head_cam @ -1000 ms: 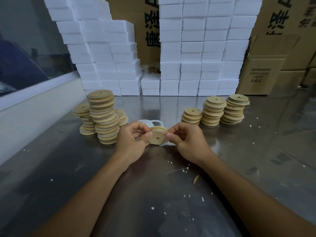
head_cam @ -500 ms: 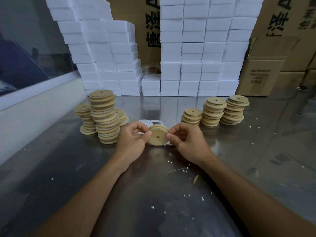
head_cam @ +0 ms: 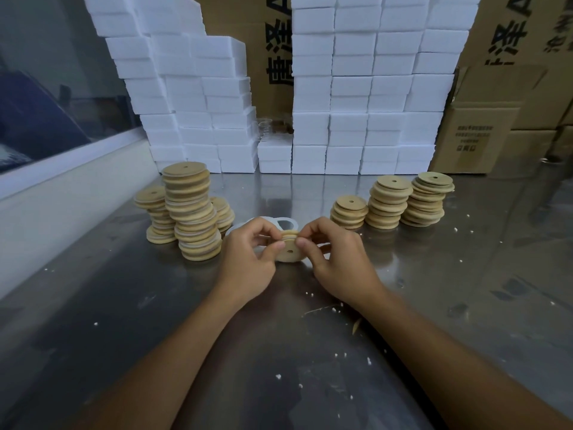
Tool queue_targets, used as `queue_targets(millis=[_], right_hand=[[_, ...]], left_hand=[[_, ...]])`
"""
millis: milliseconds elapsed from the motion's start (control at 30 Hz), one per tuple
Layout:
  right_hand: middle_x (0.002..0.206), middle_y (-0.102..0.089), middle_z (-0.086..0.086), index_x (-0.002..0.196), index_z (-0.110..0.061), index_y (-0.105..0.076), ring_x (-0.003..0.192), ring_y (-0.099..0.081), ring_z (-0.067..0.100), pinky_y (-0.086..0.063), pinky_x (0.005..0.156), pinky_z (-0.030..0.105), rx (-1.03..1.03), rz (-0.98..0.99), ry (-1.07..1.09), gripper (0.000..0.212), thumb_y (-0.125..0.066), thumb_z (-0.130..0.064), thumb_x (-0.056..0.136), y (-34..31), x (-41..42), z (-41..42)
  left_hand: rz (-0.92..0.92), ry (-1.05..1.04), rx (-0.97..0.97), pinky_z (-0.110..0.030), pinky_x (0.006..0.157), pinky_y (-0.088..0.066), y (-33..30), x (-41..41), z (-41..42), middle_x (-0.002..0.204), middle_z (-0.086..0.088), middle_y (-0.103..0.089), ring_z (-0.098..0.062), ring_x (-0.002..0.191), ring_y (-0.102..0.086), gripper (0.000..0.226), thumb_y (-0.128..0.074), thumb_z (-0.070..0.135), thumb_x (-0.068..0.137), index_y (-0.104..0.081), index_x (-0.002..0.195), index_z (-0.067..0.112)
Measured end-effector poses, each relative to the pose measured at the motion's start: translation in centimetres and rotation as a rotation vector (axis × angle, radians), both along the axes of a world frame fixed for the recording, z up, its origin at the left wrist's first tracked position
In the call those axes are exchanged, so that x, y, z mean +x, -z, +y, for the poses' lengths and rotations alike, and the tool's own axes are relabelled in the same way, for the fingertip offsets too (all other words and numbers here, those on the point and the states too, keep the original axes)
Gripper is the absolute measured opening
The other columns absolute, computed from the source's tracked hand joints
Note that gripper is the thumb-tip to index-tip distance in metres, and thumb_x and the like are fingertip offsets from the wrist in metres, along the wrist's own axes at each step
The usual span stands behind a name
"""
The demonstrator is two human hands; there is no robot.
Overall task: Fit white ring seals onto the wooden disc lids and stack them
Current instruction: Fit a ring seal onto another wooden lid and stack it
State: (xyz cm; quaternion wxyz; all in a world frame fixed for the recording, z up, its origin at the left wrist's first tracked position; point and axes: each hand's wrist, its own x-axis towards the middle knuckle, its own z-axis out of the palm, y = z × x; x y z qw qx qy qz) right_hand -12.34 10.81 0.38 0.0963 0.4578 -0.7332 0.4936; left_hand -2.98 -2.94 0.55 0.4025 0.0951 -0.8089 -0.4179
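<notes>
A wooden disc lid with a small centre hole stands tilted on the metal table between my hands. My left hand pinches its left edge and my right hand pinches its right edge, fingertips curled over the top rim. Whether a seal sits in its groove is hard to tell. Loose white ring seals lie flat just behind the hands. Stacks of lids with white seals stand at the left. Three stacks of bare wooden lids stand at the right.
Walls of white foam boxes and brown cardboard cartons close off the back of the steel table. A white ledge and window run along the left. White crumbs and a wood sliver litter the surface near my arms.
Both hands have closed in on the lid, thumbs and fingertips now nearer together over its top rim. The lid has tipped a little lower. The stacks have not moved.
</notes>
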Motion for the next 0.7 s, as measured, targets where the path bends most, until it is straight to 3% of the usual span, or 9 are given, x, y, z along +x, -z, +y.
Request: queue_targets(millis=[200,400,533,700], right_hand=[[0.077,-0.066,-0.015,0.084,-0.019,-0.066,0.076,-0.062,-0.001,-0.049,0.065,0.012,-0.012,-0.100,0.040,0.010,-0.070,-0.011,0.089,0.21,-0.50,-0.19],[0.074,-0.069,-0.016,0.076,-0.027,-0.065,0.073,-0.065,0.000,-0.051,0.065,0.014,-0.013,-0.130,0.065,0.018,-0.074,-0.014,0.086,0.26,-0.61,-0.06],[0.071,-0.068,-0.011,0.076,-0.019,-0.066,0.068,-0.061,0.002,-0.046,0.061,0.013,0.040,-0.158,0.088,0.015,-0.072,-0.011,0.086,0.49,-0.94,-0.13],[0.075,-0.071,-0.010,0.076,-0.023,-0.065,0.072,-0.066,0.003,-0.054,0.067,0.018,0.001,-0.209,0.082,0.016,-0.074,-0.015,0.086,0.35,-0.75,-0.05]], left_hand=[[-0.012,0.004,0.013,-0.010,0.072,-0.050,-0.03,-0.22,0.05,0.078,0.010,-0.068,-0.002,0.078,-0.068,0.037,-0.072,-0.005,0.078,-0.060,0.071,0.029],[-0.034,-0.006,0.184,-0.026,0.074,-0.057,0.34,-0.29,-0.48,0.084,-0.005,-0.072,-0.014,0.079,-0.072,0.028,-0.071,-0.005,0.080,-0.061,0.072,0.020],[-0.051,0.025,0.230,-0.025,0.073,-0.056,0.38,-0.33,-0.58,0.082,-0.001,-0.072,-0.013,0.080,-0.072,0.026,-0.071,-0.005,0.081,-0.062,0.074,0.019],[-0.063,0.031,0.377,-0.050,0.081,-0.059,0.75,-0.53,-0.87,0.083,-0.009,-0.073,-0.025,0.082,-0.073,0.022,-0.069,-0.003,0.084,-0.059,0.074,0.014]])
